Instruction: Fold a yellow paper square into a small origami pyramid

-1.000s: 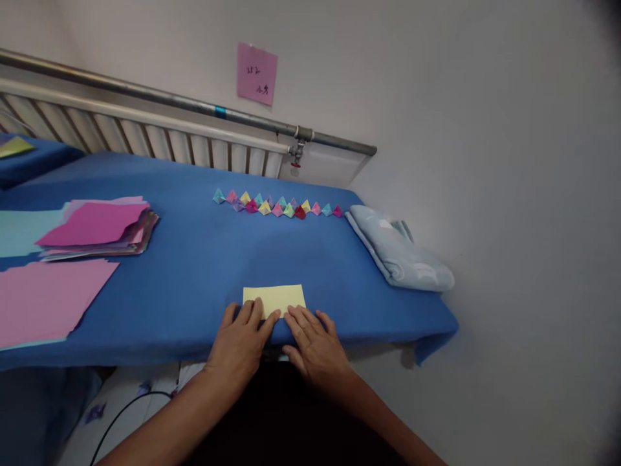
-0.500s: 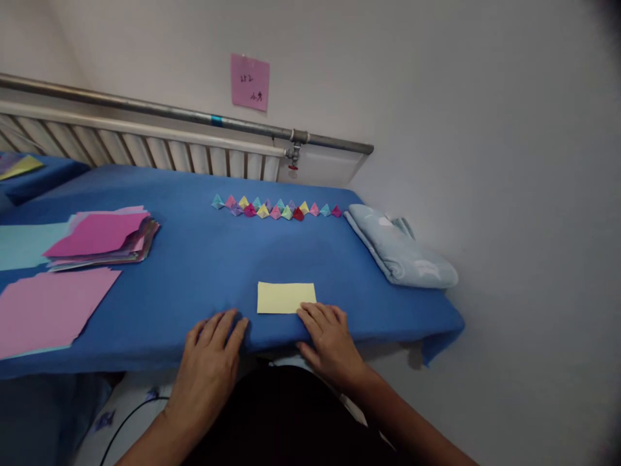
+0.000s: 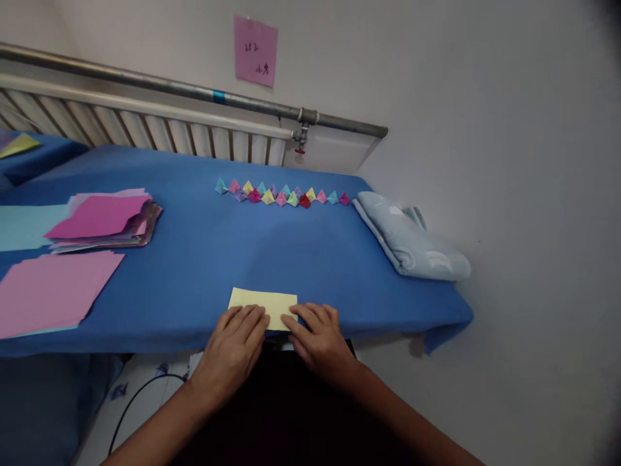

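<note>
Head view, lower centre of the frame: the yellow paper [image 3: 272, 303] lies near the blue cloth's [image 3: 194, 272] front edge. The left hand [image 3: 233, 343] rests on it, fingers together; the right hand [image 3: 323, 340] touches its right end, fingers slightly spread (whether pinching, I cannot tell). Uneven pressure could skew or crease it. No container shows; the paper stack [image 3: 104, 220] sits loose at left.

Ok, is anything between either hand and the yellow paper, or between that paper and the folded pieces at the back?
Nothing visible blocks the hands: the left hand and right hand both touch the yellow paper. Between it and the folded pieces, only blue cloth shows.
</note>
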A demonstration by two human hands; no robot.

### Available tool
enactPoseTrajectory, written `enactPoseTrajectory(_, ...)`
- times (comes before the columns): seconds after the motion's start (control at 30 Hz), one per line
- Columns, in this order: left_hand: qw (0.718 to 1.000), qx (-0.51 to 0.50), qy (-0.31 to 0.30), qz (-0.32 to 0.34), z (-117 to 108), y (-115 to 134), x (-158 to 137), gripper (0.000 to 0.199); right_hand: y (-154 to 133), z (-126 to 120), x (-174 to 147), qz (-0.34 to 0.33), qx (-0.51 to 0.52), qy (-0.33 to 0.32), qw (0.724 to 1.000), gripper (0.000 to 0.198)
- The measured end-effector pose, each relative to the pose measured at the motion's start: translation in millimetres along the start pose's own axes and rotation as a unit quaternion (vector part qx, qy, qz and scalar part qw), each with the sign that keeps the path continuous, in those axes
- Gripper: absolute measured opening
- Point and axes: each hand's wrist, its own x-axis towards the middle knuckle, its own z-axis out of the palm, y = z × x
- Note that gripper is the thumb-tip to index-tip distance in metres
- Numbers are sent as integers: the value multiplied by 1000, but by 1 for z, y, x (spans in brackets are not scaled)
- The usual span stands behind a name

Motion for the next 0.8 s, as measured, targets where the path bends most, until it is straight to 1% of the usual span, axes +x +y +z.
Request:
enactPoseTrajectory(0.1, 1000, 6, -7, 8, -6, 0, 1, 23, -7, 1, 2, 8, 10, 17, 1000, 26)
enactPoseTrajectory(0.2, 1000, 4, -20, 22, -10, -2, -1, 23, -15, 0, 11, -10, 28, 10, 1000, 21)
enactPoseTrajectory(0.3, 1000, 16, -13, 7, -15, -7, -5, 24, -22, 2, 24, -34, 45, 3, 998, 19)
enactPoseTrajectory(0.37, 1000, 21, -11, -3, -17, -10, -7, 24, -23, 4, 30, -35, 61, 2, 998, 19)
enactPoseTrajectory(0.47, 1000, 14, -11, -16, -19, -10, -8, 23, -19, 8, 32, -13, 94, 14, 995, 19)
enactPoseTrajectory(0.6, 998, 23, -7, -58, -16, -3, -4, 16, -9, 7, 29, 33, 127, 38, 991, 15)
enactPoseTrajectory(0.8, 996, 33, 13, -86, -11, 4, -4, 16, -3, 2, 29, 77, 154, 16, 985, 15)
